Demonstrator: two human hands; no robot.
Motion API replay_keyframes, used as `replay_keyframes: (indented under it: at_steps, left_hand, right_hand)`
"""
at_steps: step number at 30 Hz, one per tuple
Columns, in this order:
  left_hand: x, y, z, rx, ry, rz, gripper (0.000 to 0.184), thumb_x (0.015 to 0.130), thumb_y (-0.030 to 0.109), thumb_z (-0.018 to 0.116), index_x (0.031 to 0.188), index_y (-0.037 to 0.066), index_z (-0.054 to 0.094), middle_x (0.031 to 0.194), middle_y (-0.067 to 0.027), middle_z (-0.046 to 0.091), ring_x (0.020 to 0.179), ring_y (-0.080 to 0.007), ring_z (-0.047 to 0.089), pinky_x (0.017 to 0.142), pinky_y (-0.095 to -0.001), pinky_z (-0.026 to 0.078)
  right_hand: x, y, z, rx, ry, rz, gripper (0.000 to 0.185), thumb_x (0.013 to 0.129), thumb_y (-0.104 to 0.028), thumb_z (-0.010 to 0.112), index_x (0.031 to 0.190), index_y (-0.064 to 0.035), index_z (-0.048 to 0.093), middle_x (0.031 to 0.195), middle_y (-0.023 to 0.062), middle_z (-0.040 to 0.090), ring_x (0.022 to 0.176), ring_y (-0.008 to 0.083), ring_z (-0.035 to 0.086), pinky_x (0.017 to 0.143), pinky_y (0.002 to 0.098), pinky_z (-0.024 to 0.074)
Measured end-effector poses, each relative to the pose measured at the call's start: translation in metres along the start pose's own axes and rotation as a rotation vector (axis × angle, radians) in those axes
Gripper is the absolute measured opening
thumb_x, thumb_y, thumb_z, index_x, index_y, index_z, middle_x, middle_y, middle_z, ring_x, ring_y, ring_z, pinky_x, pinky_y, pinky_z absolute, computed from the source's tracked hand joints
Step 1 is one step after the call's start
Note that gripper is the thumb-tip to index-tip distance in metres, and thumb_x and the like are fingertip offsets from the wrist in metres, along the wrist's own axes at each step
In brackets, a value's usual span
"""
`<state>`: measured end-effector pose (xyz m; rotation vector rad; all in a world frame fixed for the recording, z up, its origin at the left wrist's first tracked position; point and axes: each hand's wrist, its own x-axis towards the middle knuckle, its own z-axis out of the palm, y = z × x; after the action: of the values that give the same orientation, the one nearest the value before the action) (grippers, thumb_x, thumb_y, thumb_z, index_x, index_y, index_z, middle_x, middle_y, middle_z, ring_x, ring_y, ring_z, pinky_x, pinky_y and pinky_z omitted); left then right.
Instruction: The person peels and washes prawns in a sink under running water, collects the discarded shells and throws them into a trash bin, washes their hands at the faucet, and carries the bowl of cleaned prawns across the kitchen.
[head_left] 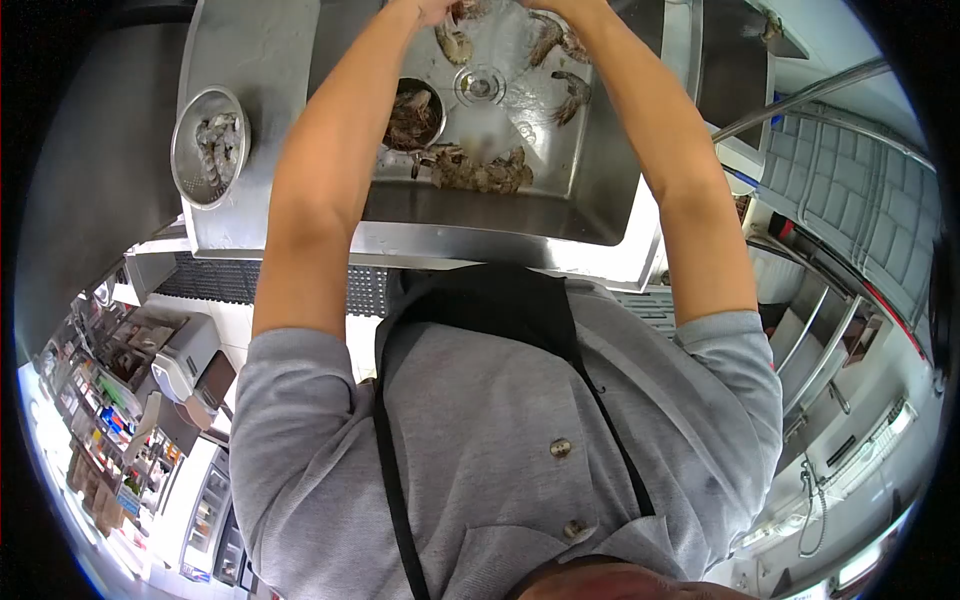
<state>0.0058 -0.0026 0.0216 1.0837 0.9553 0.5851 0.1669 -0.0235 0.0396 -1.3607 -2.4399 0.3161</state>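
Observation:
My left hand [432,9] and my right hand [552,3] reach over the far side of a steel sink [590,195]. Both are cut off by the top edge, so their fingers and anything in them are hidden. A brownish shrimp [468,9] shows right beside my left hand. Below it lies another shrimp [453,43] on the wet sink floor. Nearest my right hand is a curved shrimp [545,40], with one more shrimp [571,97] lower down. A pile of shrimp [485,171] spreads along the sink's near side.
A round metal bowl [441,122] in the sink contains dark shrimp pieces, partly behind my left forearm. The drain [481,86] lies mid-sink. On the left counter stands a perforated colander [184,165] with pale peeled shrimp [217,148]. A metal rail [800,98] runs at right.

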Motion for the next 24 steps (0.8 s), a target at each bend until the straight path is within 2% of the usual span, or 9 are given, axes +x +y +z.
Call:
replay_keyframes:
  at_steps: [3, 7, 9, 11, 13, 15, 17, 19, 24]
  left_hand:
    - [0.000, -0.016, -0.007, -0.079, -0.087, 0.000, 0.014, 0.092, 0.010, 0.055, 0.099, 0.001, 0.062, 0.079, -0.0071, 0.063, 0.068, -0.0143, 0.059, 0.058, -0.0271, 0.046]
    - [-0.015, -0.003, -0.010, -0.133, -0.042, 0.083, 0.020, 0.090, 0.008, 0.058, 0.109, -0.001, 0.057, 0.087, -0.0091, 0.064, 0.074, -0.0154, 0.060, 0.066, -0.0285, 0.050]
    - [-0.021, 0.002, -0.011, -0.146, -0.035, 0.066, 0.022, 0.090, 0.006, 0.059, 0.110, -0.002, 0.057, 0.090, -0.0099, 0.064, 0.077, -0.0160, 0.061, 0.069, -0.0287, 0.051]
    - [-0.021, 0.003, -0.012, -0.157, -0.028, 0.043, 0.024, 0.089, 0.005, 0.059, 0.111, -0.002, 0.056, 0.094, -0.0108, 0.063, 0.080, -0.0167, 0.061, 0.071, -0.0289, 0.051]
    - [-0.019, 0.000, -0.013, -0.151, -0.019, 0.080, 0.026, 0.089, 0.004, 0.057, 0.114, -0.003, 0.054, 0.096, -0.0123, 0.063, 0.084, -0.0184, 0.062, 0.073, -0.0294, 0.051]
    - [-0.015, 0.001, -0.010, -0.097, -0.009, 0.111, 0.027, 0.089, 0.003, 0.056, 0.116, -0.003, 0.053, 0.097, -0.0127, 0.063, 0.085, -0.0191, 0.062, 0.074, -0.0299, 0.052]
    - [-0.008, 0.001, -0.009, -0.045, 0.001, 0.143, 0.028, 0.090, 0.002, 0.055, 0.117, -0.003, 0.052, 0.099, -0.0132, 0.063, 0.087, -0.0199, 0.063, 0.075, -0.0304, 0.052]
    - [0.000, 0.002, -0.011, 0.119, 0.004, 0.203, 0.029, 0.089, 0.000, 0.052, 0.117, -0.003, 0.052, 0.099, -0.0136, 0.063, 0.088, -0.0213, 0.063, 0.075, -0.0317, 0.052]
    - [-0.012, 0.007, 0.000, -0.032, 0.034, 0.149, 0.026, 0.089, 0.001, 0.052, 0.115, -0.002, 0.054, 0.100, -0.0140, 0.063, 0.087, -0.0215, 0.063, 0.075, -0.0326, 0.053]
  right_hand:
    - [-0.007, -0.019, -0.039, 0.104, -0.212, -0.041, 0.020, 0.080, -0.015, 0.056, 0.085, 0.0030, 0.065, 0.082, 0.0276, 0.064, 0.077, 0.0402, 0.064, 0.071, 0.0442, 0.0522]
    - [-0.005, 0.039, -0.003, 0.427, -0.043, -0.166, 0.025, 0.084, -0.021, 0.059, 0.091, 0.0027, 0.064, 0.083, 0.0254, 0.064, 0.073, 0.0389, 0.064, 0.068, 0.0418, 0.0518]
    - [-0.015, 0.018, -0.025, 0.813, -0.300, 0.562, 0.027, 0.085, -0.023, 0.059, 0.099, 0.0001, 0.064, 0.086, 0.0212, 0.066, 0.074, 0.0375, 0.064, 0.067, 0.0405, 0.0510]
    - [-0.014, 0.012, -0.029, 0.784, -0.296, 0.547, 0.027, 0.084, -0.022, 0.056, 0.098, -0.0003, 0.064, 0.084, 0.0191, 0.066, 0.077, 0.0365, 0.064, 0.070, 0.0406, 0.0502]
    - [-0.009, 0.015, -0.019, 0.395, 0.003, -0.123, 0.027, 0.084, -0.021, 0.054, 0.096, 0.0016, 0.064, 0.084, 0.0206, 0.066, 0.080, 0.0367, 0.063, 0.073, 0.0418, 0.0501]
    - [-0.005, -0.002, -0.025, 0.299, 0.042, -0.150, 0.026, 0.085, -0.022, 0.054, 0.090, 0.0022, 0.064, 0.084, 0.0221, 0.066, 0.086, 0.0373, 0.063, 0.076, 0.0437, 0.0496]
    - [0.000, -0.016, -0.034, -0.099, -0.279, -0.184, 0.026, 0.085, -0.022, 0.055, 0.086, 0.0016, 0.066, 0.087, 0.0233, 0.066, 0.087, 0.0379, 0.064, 0.077, 0.0447, 0.0498]
    - [0.000, -0.023, -0.036, -0.103, -0.266, -0.105, 0.027, 0.085, -0.023, 0.055, 0.083, 0.0021, 0.066, 0.086, 0.0239, 0.065, 0.085, 0.0381, 0.064, 0.075, 0.0452, 0.0500]
    - [0.001, -0.023, -0.028, -0.153, -0.234, -0.045, 0.028, 0.084, -0.022, 0.057, 0.079, 0.0035, 0.066, 0.084, 0.0254, 0.064, 0.080, 0.0388, 0.064, 0.071, 0.0462, 0.0505]
